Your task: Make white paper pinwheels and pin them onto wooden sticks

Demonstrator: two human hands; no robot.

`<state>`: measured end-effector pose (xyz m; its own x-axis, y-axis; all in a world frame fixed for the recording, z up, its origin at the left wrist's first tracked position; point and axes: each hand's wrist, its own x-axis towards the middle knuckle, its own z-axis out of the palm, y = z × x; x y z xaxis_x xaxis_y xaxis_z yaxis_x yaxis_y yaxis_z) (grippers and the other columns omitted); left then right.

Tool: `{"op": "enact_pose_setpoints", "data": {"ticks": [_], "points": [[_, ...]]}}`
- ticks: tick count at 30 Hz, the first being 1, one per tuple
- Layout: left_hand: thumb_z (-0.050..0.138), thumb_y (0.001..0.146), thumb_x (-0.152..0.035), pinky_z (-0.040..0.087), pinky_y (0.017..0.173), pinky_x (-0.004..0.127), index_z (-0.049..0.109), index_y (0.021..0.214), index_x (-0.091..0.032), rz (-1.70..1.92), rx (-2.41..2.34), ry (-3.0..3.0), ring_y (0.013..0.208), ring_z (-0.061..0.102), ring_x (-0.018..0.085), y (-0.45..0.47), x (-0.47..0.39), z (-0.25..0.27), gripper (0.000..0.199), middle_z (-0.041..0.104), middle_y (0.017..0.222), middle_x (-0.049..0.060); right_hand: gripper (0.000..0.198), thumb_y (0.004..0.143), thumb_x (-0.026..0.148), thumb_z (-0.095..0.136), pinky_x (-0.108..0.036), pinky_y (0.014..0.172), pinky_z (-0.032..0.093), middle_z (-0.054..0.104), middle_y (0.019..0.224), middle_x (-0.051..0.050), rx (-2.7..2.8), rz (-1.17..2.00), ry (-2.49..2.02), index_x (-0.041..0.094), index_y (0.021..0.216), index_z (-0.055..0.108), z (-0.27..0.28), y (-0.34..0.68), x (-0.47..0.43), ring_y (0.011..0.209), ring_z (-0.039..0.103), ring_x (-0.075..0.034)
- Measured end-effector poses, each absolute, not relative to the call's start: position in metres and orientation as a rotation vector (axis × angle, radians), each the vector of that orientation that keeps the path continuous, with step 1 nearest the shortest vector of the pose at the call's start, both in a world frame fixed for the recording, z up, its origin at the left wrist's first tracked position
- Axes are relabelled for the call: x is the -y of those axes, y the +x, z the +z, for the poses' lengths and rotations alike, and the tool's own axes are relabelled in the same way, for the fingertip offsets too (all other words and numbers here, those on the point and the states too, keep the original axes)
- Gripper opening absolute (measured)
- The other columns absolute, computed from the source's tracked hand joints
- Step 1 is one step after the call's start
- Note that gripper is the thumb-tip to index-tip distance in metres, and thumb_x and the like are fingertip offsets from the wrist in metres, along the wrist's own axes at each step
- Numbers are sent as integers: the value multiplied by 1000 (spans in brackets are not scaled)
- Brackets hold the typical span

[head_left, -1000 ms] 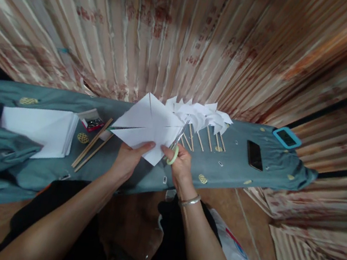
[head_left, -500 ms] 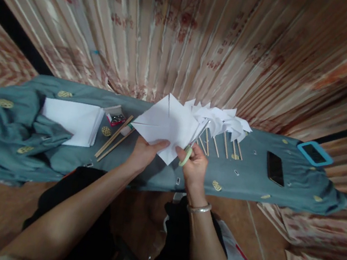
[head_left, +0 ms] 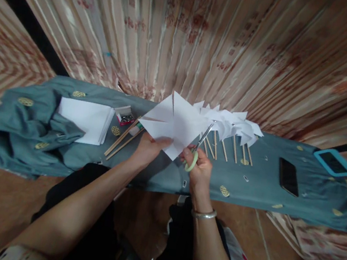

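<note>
A square of white paper (head_left: 175,121), with slits cut in from its corners, is pinched at its lower left edge by my left hand (head_left: 150,148), thumb on top. My right hand (head_left: 200,166) grips a pair of scissors (head_left: 191,161) with pale green handles, close to the paper's right corner. The metal blades point up and away beside the sheet. Behind and to the right lie several white paper pinwheels (head_left: 228,124) on wooden sticks (head_left: 235,150), partly overlapping.
On the teal cloth (head_left: 165,178) at left lie a stack of white paper (head_left: 84,121), a small box of metal pieces (head_left: 125,115) and loose wooden sticks (head_left: 121,141). A dark phone (head_left: 289,176) and a blue-framed device (head_left: 334,162) lie at right. A pleated curtain (head_left: 189,38) hangs behind.
The whole view has shifted, so the table things appear further right. The paper has tilted slightly in my left hand, and the scissors have moved a little away from its edge.
</note>
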<state>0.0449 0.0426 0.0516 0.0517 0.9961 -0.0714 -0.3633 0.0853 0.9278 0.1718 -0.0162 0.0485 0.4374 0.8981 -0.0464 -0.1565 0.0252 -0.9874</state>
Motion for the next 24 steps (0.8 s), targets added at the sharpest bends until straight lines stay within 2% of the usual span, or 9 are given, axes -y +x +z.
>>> {"op": "enact_pose_setpoints", "data": {"ticks": [4, 10, 17, 24], "points": [[77, 51, -23, 51, 69, 31, 67, 69, -15, 1369, -992, 950, 67, 61, 18, 37, -54, 50, 22, 69, 71, 1, 39, 65, 51, 74, -24, 54, 45, 67, 63, 1, 844, 1084, -1290, 19, 86, 66, 40, 167, 24, 55, 58, -12], [76, 54, -26, 51, 72, 33, 66, 67, -16, 1392, -1048, 978, 69, 62, 19, 34, -66, 53, 19, 67, 68, 1, 39, 72, 50, 71, -26, 59, 48, 69, 70, -1, 1034, 1256, -1252, 19, 97, 67, 37, 164, 35, 59, 59, -12], [79, 53, -23, 51, 81, 38, 66, 73, -17, 1429, -968, 950, 79, 65, 23, 38, -76, 53, 25, 71, 79, 3, 40, 70, 51, 73, -25, 57, 49, 67, 67, 0, 1072, 1372, -1268, 20, 94, 68, 40, 162, 44, 60, 61, -13], [75, 53, -22, 52, 81, 36, 67, 74, -18, 1410, -976, 998, 79, 65, 22, 38, -74, 54, 23, 71, 80, 3, 38, 69, 49, 74, -25, 56, 49, 68, 67, 0, 1096, 1431, -1277, 20, 93, 70, 36, 169, 49, 60, 62, -13]]}}
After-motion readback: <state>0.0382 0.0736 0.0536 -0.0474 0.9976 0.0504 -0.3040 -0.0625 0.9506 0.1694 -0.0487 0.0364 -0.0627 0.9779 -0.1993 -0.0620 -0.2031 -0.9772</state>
